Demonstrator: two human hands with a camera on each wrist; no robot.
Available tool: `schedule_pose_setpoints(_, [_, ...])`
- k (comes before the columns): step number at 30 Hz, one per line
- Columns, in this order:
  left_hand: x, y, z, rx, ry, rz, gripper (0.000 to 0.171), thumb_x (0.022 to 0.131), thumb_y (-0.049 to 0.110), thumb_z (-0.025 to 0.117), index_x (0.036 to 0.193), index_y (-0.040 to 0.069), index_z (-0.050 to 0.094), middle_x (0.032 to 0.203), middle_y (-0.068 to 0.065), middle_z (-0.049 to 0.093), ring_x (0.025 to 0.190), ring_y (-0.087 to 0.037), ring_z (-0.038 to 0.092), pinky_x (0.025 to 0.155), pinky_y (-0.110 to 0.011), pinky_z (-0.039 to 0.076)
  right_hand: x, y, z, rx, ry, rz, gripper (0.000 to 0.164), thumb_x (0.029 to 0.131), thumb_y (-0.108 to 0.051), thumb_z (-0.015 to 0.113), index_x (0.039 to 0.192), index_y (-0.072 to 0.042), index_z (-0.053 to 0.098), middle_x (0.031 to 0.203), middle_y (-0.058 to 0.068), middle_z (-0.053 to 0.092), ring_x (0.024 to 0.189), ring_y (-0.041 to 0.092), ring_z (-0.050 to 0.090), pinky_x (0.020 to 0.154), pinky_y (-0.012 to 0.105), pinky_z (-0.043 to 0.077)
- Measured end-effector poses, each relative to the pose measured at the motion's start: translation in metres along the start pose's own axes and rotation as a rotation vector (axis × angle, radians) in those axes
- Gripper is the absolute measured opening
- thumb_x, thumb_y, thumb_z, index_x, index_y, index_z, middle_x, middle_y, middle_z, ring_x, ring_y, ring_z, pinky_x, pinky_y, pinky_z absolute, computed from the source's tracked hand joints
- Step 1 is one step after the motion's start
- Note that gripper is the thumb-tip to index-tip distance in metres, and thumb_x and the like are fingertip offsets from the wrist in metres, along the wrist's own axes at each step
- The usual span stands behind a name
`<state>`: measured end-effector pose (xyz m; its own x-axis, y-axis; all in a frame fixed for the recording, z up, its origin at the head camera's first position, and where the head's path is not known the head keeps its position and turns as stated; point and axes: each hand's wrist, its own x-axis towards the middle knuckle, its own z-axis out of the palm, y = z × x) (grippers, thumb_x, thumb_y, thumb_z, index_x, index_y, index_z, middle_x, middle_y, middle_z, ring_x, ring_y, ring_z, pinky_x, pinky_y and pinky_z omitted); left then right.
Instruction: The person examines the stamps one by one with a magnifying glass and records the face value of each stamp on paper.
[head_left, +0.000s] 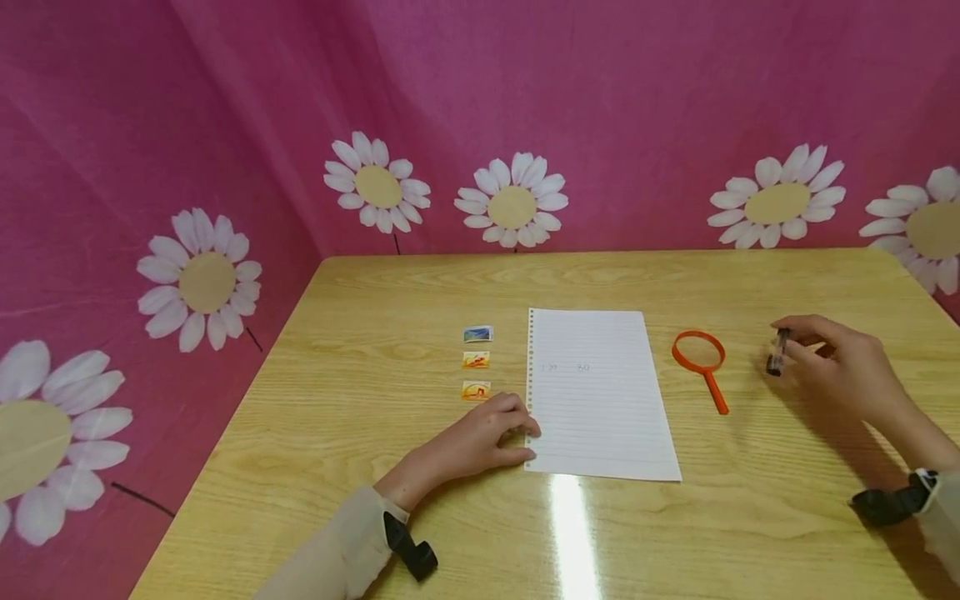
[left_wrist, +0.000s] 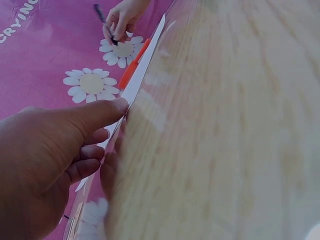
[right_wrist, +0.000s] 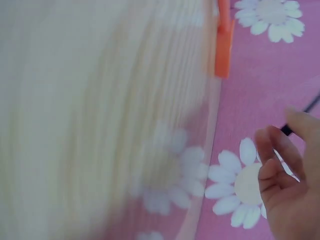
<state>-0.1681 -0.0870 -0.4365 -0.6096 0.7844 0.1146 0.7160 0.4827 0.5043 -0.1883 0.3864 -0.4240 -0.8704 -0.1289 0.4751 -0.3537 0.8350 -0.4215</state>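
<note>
A lined sheet of paper (head_left: 603, 429) with punched holes down its left side lies on the table, with a few faint pencil-like marks on its upper half. My left hand (head_left: 476, 435) rests at the lower left edge of the sheet, thumb and fingertips touching it. Off to the right, my right hand (head_left: 851, 367) pinches a dark-ended pen (head_left: 778, 352) between thumb and fingers, raised above the table. Between sheet and right hand lies an orange magnifying glass (head_left: 716, 392), its handle pointing toward me. In the left wrist view the pen (left_wrist: 102, 17) is held at a slant.
Three small stamp-like pictures stand in a column left of the sheet: a blue one (head_left: 477, 334) and two yellow-orange ones (head_left: 476, 360). The wooden table (head_left: 360, 333) meets a pink daisy-print cloth (head_left: 630, 100) at the back and left.
</note>
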Motion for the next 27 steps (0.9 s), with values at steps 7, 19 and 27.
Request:
schedule_pose_setpoints(7, [0.0, -0.001, 0.001, -0.004, 0.006, 0.009, 0.021, 0.092, 0.025, 0.069, 0.109, 0.013, 0.069, 0.106, 0.0, 0.057, 0.094, -0.009, 0.049, 0.086, -0.02, 0.044, -0.002, -0.009, 0.001, 0.426, 0.108, 0.221, 0.015, 0.098, -0.008, 0.057, 0.109, -0.009, 0.067, 0.089, -0.028, 0.062, 0.07, -0.007, 0.054, 0.06, 0.007, 0.042])
schedule_pose_setpoints(19, [0.0, -0.002, 0.0, 0.009, 0.019, 0.017, 0.021, 0.092, 0.025, 0.069, 0.109, 0.013, 0.069, 0.106, -0.001, 0.057, 0.095, -0.01, 0.051, 0.086, -0.021, 0.046, -0.008, -0.01, 0.003, 0.777, 0.136, 0.376, 0.014, 0.1, -0.013, 0.053, 0.104, -0.016, 0.066, 0.08, -0.019, 0.072, 0.068, -0.004, 0.063, 0.057, 0.011, 0.047])
schedule_pose_setpoints(27, [0.0, -0.001, 0.0, -0.001, 0.008, 0.013, 0.022, 0.092, 0.025, 0.069, 0.11, 0.013, 0.069, 0.107, -0.001, 0.057, 0.096, -0.01, 0.051, 0.087, -0.022, 0.046, -0.016, -0.02, 0.012, 1.013, 0.077, 0.629, 0.008, 0.097, -0.018, 0.059, 0.094, -0.018, 0.067, 0.075, -0.013, 0.069, 0.067, -0.002, 0.064, 0.058, 0.014, 0.051])
